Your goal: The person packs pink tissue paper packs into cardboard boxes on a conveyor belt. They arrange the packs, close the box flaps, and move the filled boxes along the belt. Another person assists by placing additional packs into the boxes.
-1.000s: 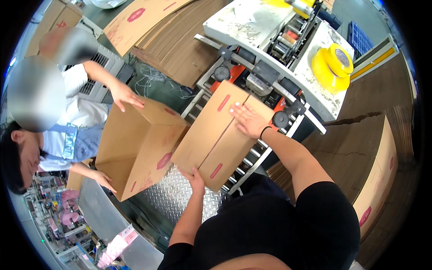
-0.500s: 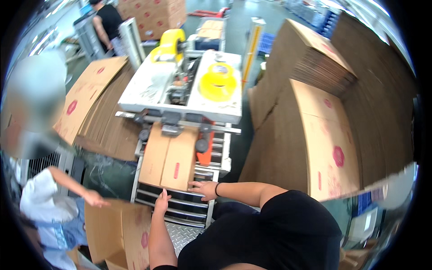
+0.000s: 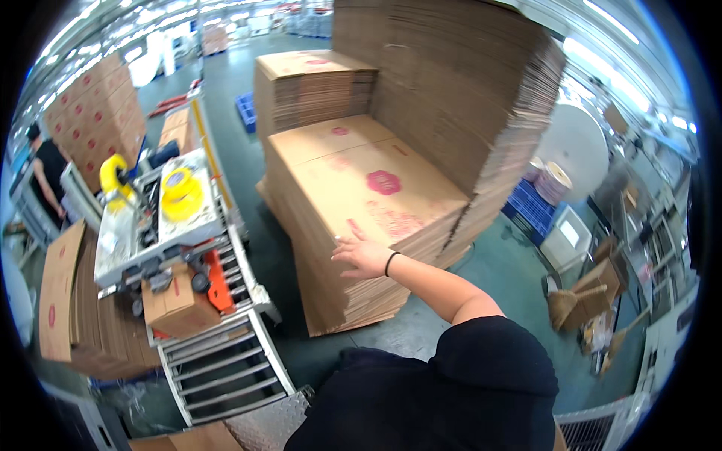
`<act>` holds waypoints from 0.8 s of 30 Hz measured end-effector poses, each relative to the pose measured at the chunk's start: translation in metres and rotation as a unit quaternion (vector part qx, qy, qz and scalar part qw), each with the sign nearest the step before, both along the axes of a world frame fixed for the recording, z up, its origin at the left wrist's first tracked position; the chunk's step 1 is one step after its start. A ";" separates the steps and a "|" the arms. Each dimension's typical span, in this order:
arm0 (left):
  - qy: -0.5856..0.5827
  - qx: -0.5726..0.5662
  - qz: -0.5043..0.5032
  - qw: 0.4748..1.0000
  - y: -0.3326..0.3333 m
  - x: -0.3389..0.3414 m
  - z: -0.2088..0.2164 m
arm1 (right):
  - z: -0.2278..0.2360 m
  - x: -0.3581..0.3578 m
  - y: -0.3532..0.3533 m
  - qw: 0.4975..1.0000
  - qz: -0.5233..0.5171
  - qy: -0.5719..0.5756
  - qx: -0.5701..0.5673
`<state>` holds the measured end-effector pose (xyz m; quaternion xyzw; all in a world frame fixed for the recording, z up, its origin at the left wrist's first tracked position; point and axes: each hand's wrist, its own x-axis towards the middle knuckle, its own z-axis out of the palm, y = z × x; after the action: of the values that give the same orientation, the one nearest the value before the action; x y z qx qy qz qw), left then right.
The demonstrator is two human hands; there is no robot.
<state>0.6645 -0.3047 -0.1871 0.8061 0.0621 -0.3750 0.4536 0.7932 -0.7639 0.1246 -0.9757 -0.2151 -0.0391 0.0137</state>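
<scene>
My right hand (image 3: 364, 256), with a dark band at the wrist, reaches over the near left edge of a tall stack of flat folded cardboard cartons (image 3: 331, 169). Its fingers are spread and hold nothing; whether they touch the top carton I cannot tell. That top carton is brown with reddish printed marks. My left hand is out of sight. Over to the left, a closed brown carton (image 3: 174, 308) sits on the rollers, partly under the head of a carton taping machine (image 3: 162, 218) with yellow tape rolls (image 3: 181, 197).
A roller conveyor (image 3: 226, 364) runs toward me beside a metal tread plate (image 3: 274, 425). Higher stacks of flat cartons (image 3: 444, 83) rise behind the low stack. More flat cartons (image 3: 64, 293) stand far left, where a person (image 3: 51, 173) works. A blue pallet (image 3: 530, 213) and brooms (image 3: 564, 304) lie right.
The view has swung right, toward the stacked flat cartons. My right hand has left the carton on the rollers for the stack; my left hand has gone out of view. The carton sits further under the machine.
</scene>
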 end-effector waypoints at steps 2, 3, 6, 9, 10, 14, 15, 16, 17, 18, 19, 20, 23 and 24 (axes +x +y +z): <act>-0.022 -0.007 0.021 1.000 -0.015 0.008 0.009 | -0.015 -0.010 -0.018 0.999 0.032 0.011 0.021; -0.035 -0.005 0.035 0.999 -0.018 0.012 0.013 | -0.025 -0.009 -0.019 0.998 0.046 0.007 0.052; -0.056 -0.008 0.038 0.998 -0.051 0.025 0.023 | -0.030 -0.027 -0.046 0.992 0.073 -0.073 0.075; -0.066 0.001 0.065 0.996 -0.068 0.023 0.028 | -0.010 -0.033 -0.061 0.988 0.125 -0.072 0.046; -0.065 0.003 0.074 0.995 -0.073 0.018 0.026 | -0.004 -0.037 -0.069 0.984 0.151 -0.085 0.038; -0.055 0.002 0.144 0.988 -0.057 -0.032 0.015 | 0.004 -0.040 -0.070 0.926 0.103 -0.348 0.101; -0.054 -0.007 0.153 0.987 -0.052 -0.049 0.012 | 0.015 -0.045 -0.071 0.940 0.020 -0.307 0.147; -0.061 -0.023 0.161 0.985 -0.055 -0.064 0.009 | 0.033 -0.046 -0.075 0.945 -0.052 -0.262 0.189; -0.077 -0.035 0.141 0.986 -0.085 -0.063 0.012 | 0.045 -0.044 -0.078 0.944 -0.119 -0.211 0.226; -0.094 -0.050 0.118 0.987 -0.131 -0.064 0.040 | 0.041 -0.043 -0.092 0.902 -0.063 -0.350 0.244; -0.112 -0.062 0.099 0.987 -0.174 -0.070 0.072 | 0.055 -0.050 -0.095 0.878 -0.027 -0.387 0.279; -0.104 -0.100 0.111 0.983 -0.194 -0.074 0.098 | 0.077 -0.065 -0.087 0.861 0.000 -0.426 0.279; -0.171 -0.089 0.191 0.963 -0.173 -0.100 0.088 | 0.144 -0.117 -0.065 0.838 0.134 -0.466 0.251; -0.187 -0.038 0.200 0.961 -0.170 -0.110 0.107 | 0.157 -0.130 -0.068 0.836 0.182 -0.453 0.250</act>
<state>0.5549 -0.4751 -0.0799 0.8152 0.1224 -0.1215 0.5529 0.6632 -0.8317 0.2821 -0.7558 -0.3536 -0.5259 0.1649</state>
